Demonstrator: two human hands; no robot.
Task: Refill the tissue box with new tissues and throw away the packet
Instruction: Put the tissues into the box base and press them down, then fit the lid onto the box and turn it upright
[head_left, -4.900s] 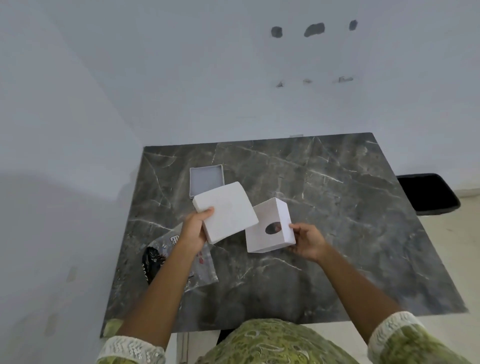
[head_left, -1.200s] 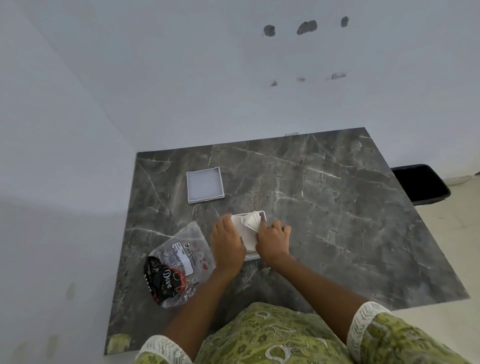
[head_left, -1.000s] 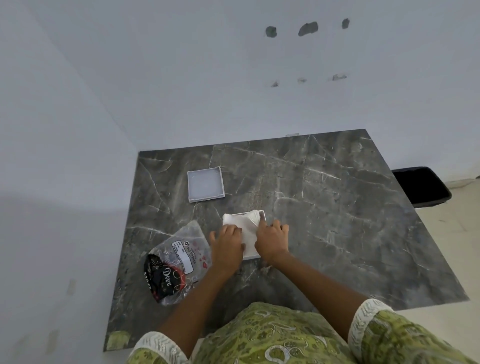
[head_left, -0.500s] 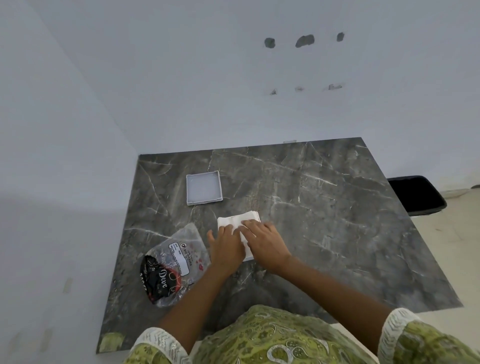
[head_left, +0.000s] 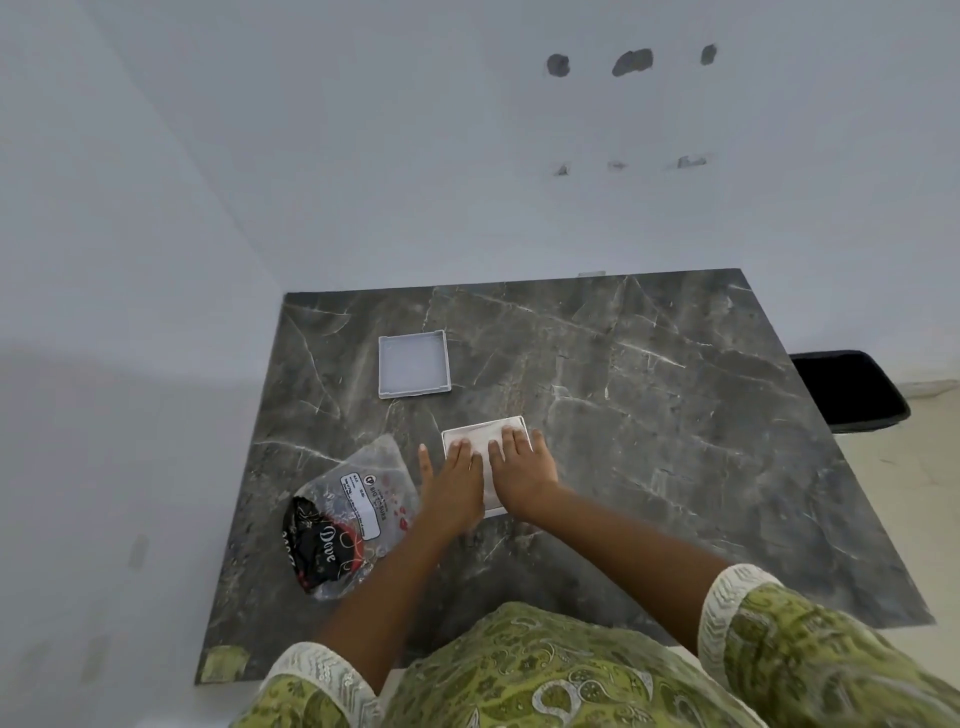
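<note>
The white tissue box (head_left: 480, 436) stands on the dark marble table (head_left: 649, 415) with white tissues filling its top. My left hand (head_left: 454, 486) and my right hand (head_left: 519, 465) lie flat, side by side, with fingers spread, pressing down on the tissues. They hide the near half of the box. The box's flat white lid (head_left: 413, 364) lies apart, farther back on the left. The clear plastic tissue packet (head_left: 353, 512), printed black and red, lies crumpled to the left of my left hand.
A black bin (head_left: 847, 389) stands on the floor past the table's right edge. White walls close in behind and to the left of the table. A green patch (head_left: 223, 665) marks the table's near left corner.
Earlier I held the tissue stack and the box apart. The stack now sits in the box, the raised tissue fold has been flattened, and both hands have spread flat on top.
</note>
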